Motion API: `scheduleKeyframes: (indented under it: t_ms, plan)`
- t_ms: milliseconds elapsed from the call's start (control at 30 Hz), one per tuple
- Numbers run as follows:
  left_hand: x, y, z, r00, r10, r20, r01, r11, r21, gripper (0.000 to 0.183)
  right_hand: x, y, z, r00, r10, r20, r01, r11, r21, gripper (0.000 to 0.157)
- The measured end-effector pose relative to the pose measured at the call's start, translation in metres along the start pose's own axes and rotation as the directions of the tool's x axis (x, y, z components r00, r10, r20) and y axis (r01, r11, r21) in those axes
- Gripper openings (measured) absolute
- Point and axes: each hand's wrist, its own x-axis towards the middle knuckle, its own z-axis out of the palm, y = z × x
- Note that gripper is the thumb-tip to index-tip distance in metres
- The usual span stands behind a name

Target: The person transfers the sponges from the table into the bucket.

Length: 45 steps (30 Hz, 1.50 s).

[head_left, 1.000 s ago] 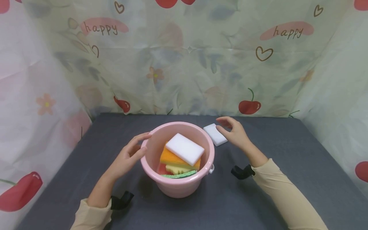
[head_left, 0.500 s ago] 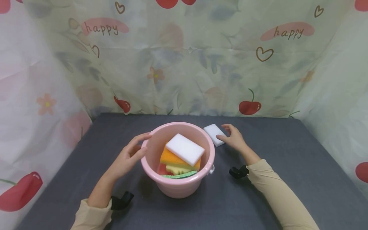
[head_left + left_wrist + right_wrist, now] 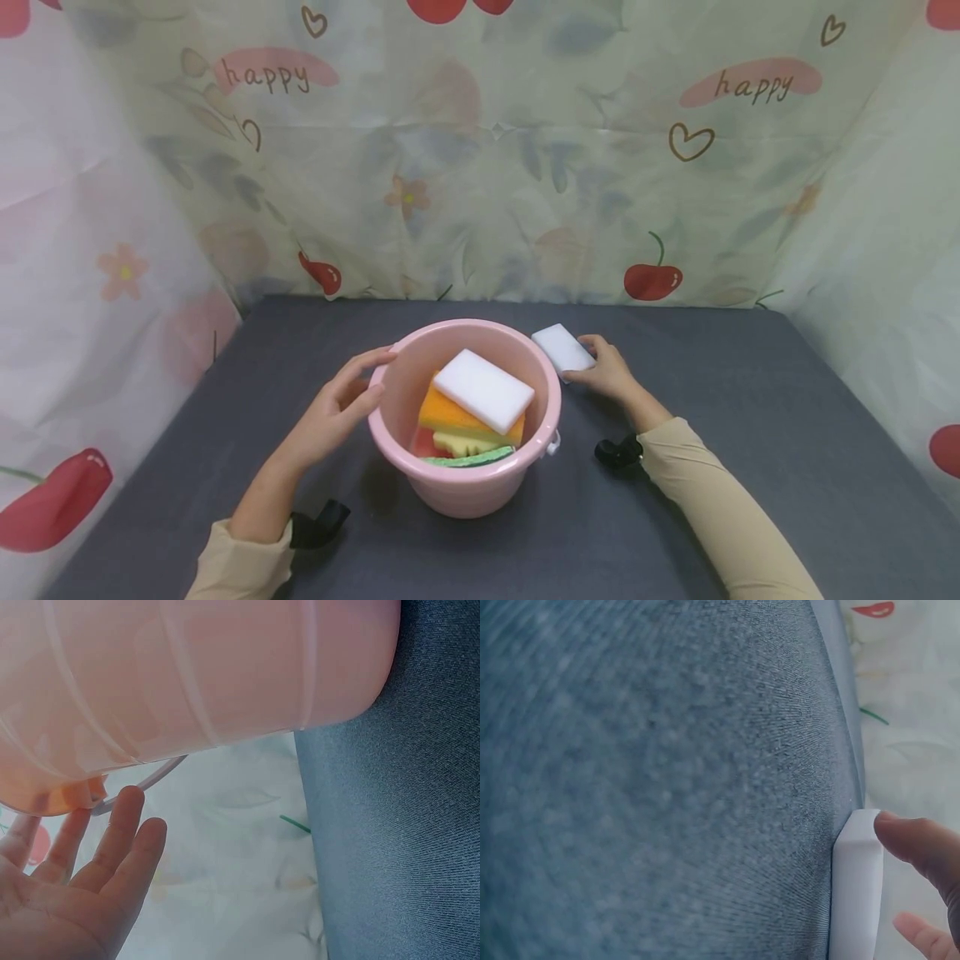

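Observation:
A pink bucket [image 3: 465,492] stands upright in the middle of the table. Inside it a white sponge [image 3: 483,389] lies on an orange sponge [image 3: 442,410], with a yellow sponge [image 3: 465,442] and a green-edged piece [image 3: 474,457] below. My left hand [image 3: 337,412] rests against the bucket's left rim, its fingers loosely bent. Behind the bucket to the right, a second white sponge [image 3: 558,344] lies flat on the table. Around its right end is my right hand [image 3: 611,375]; the thumb [image 3: 919,840] touches the sponge's edge, while a visible fingertip stays apart from it.
Dark grey cloth covers the table [image 3: 712,392]. A printed curtain [image 3: 495,208] hangs behind and along both sides. A white handle fitting [image 3: 553,442] sticks out at the bucket's right side. Black straps [image 3: 318,525] are worn at both wrists.
My right hand has come down and slightly left, from above the table to the loose white sponge. That sponge, the bucket and my left hand have stayed in place.

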Motion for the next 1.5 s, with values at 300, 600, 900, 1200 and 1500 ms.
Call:
scheduleKeyframes:
  t_ms: [300,600,900,1200,1500]
  plan:
    - [0.000,0.001,0.000,1.000,0.002,0.005,-0.002,1.000,-0.001,0.044,0.002,0.003,0.002,1.000,0.020,0.010,-0.020,1.000,-0.001,0.070]
    - [0.000,0.000,0.000,1.000,0.011,0.006,-0.011,1.000,-0.005,0.044,-0.002,0.001,-0.002,0.999,0.039,0.018,-0.039,0.999,0.025,0.069]
    - [0.000,0.001,0.000,1.000,0.023,0.003,-0.023,1.000,-0.008,0.044,-0.005,-0.003,-0.009,0.999,0.035,0.004,-0.035,0.999,0.036,0.067]
    - [0.000,0.001,0.000,1.000,0.007,0.001,-0.007,1.000,0.008,0.044,-0.011,-0.009,-0.017,1.000,0.008,0.006,-0.008,1.000,0.030,0.068]
    - [0.000,0.001,0.000,1.000,0.003,0.003,-0.003,1.000,0.009,0.044,-0.017,-0.014,-0.028,0.999,-0.046,-0.016,0.047,0.997,0.055,0.066]
